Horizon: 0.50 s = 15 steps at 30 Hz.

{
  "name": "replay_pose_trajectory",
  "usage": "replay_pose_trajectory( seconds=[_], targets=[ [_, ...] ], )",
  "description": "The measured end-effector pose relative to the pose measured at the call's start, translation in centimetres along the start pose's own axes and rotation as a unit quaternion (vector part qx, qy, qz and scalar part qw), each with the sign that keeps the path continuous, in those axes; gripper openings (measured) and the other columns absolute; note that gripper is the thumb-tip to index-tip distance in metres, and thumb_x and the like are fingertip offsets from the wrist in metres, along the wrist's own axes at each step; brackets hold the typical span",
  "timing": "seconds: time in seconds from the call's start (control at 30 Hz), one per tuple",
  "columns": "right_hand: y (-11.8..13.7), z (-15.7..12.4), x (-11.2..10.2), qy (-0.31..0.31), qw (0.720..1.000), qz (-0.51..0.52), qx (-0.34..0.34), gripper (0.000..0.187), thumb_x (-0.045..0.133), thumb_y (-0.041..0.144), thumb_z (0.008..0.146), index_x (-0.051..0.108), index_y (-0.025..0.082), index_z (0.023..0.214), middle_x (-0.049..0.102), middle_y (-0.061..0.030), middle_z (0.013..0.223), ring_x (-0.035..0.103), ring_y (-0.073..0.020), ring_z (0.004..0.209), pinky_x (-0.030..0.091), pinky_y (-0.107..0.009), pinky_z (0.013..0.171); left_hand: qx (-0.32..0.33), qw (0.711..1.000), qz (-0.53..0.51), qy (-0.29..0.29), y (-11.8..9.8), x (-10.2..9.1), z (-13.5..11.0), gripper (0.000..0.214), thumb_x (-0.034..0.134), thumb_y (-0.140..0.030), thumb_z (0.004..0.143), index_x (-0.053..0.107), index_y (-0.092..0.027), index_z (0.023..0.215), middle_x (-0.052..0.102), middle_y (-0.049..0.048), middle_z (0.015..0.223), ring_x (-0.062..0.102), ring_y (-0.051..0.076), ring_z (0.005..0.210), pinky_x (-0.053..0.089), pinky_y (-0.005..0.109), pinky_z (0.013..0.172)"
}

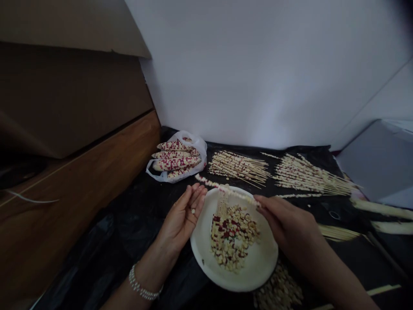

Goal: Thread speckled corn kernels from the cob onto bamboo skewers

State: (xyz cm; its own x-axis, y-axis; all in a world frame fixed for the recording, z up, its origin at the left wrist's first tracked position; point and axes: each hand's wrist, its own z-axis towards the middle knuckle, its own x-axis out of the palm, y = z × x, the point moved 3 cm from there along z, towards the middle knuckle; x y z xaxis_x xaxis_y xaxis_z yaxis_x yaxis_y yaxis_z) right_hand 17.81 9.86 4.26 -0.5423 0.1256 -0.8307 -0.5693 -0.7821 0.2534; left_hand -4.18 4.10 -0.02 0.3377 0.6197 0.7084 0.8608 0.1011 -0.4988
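Note:
Between the thumb and fingers of my right hand [285, 217] is one end of a skewer of corn kernels [222, 188]. It slants up to the left over the white bowl [201, 268], its far tip just above my left fingertips. My left hand [183, 215] lies palm up at the bowl's left rim, fingers stretched and slightly cupped. A pale corn kernel [193, 211] rests against those fingers. Inside the bowl are loose cream and dark red kernels [237, 245] and a partly stripped corn cob [222, 206].
Behind the bowl, a plastic bag [201, 148] holds several speckled cobs [177, 163]. Two piles of kernel skewers, a middle pile [237, 165] and a right pile [298, 174], lie on black sheeting [129, 232]. Bare sticks [338, 232] are at right. A kernel heap [280, 288] sits below the bowl.

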Motion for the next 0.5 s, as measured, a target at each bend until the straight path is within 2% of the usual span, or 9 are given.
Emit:
replay_pose_trajectory(
  seconds=[0.1,0.2,0.3,0.37,0.5],
  targets=[
    [-2.4,2.2,0.0,-0.028,0.999,-0.04,0.015,0.026,0.043,0.025,0.093,0.06,0.018,0.111,0.068,-0.0063,0.102,0.063,-0.0157,0.092,0.048,-0.028,0.08,-0.024,1.0,-0.007,0.005,0.1,0.0,-0.2,0.02,0.051,-0.009,0.088,0.065,-0.007,0.103,0.073,0.012,0.09,0.071,0.016,0.082,0.059,0.022,0.074],
    [-6.2,5.0,1.1,-0.019,0.997,-0.066,0.046,0.023,0.043,0.025,0.092,0.061,0.018,0.105,0.068,-0.0066,0.097,0.063,-0.0173,0.086,0.048,-0.032,0.079,-0.018,0.999,0.015,0.035,0.2,-0.1,-0.4,0.04,0.048,0.006,0.08,0.06,-0.007,0.115,0.072,0.0127,0.1,0.07,0.016,0.091,0.057,0.021,0.081],
    [-10.2,7.9,3.4,0.005,0.993,-0.093,0.075,0.022,0.045,0.026,0.092,0.061,0.015,0.103,0.064,-0.0095,0.1,0.06,-0.0188,0.093,0.047,-0.037,0.085,-0.02,0.997,0.039,0.06,0.4,-0.2,-0.5,0.059,0.042,0.017,0.071,0.054,-0.008,0.124,0.069,0.0132,0.11,0.067,0.016,0.099,0.054,0.02,0.087],
    [-12.5,9.6,5.3,0.033,0.989,-0.11,0.097,0.035,0.054,0.039,0.088,0.055,0.017,0.116,0.058,-0.0074,0.116,0.058,-0.0187,0.098,0.049,-0.041,0.083,-0.027,0.996,0.042,0.069,0.6,-0.3,-0.5,0.065,0.039,0.019,0.068,0.051,-0.006,0.127,0.068,0.0139,0.111,0.066,0.017,0.102,0.053,0.02,0.09],
    [-15.3,12.1,8.8,0.077,0.978,-0.138,0.137,0.038,0.055,0.039,0.088,0.053,0.018,0.119,0.055,-0.0087,0.12,0.057,-0.0196,0.101,0.049,-0.042,0.084,-0.049,0.994,0.027,0.09,0.5,-0.3,-0.3,0.073,0.036,0.02,0.064,0.044,-0.003,0.133,0.067,0.0161,0.114,0.063,0.019,0.108,0.052,0.022,0.092]
  ],
)
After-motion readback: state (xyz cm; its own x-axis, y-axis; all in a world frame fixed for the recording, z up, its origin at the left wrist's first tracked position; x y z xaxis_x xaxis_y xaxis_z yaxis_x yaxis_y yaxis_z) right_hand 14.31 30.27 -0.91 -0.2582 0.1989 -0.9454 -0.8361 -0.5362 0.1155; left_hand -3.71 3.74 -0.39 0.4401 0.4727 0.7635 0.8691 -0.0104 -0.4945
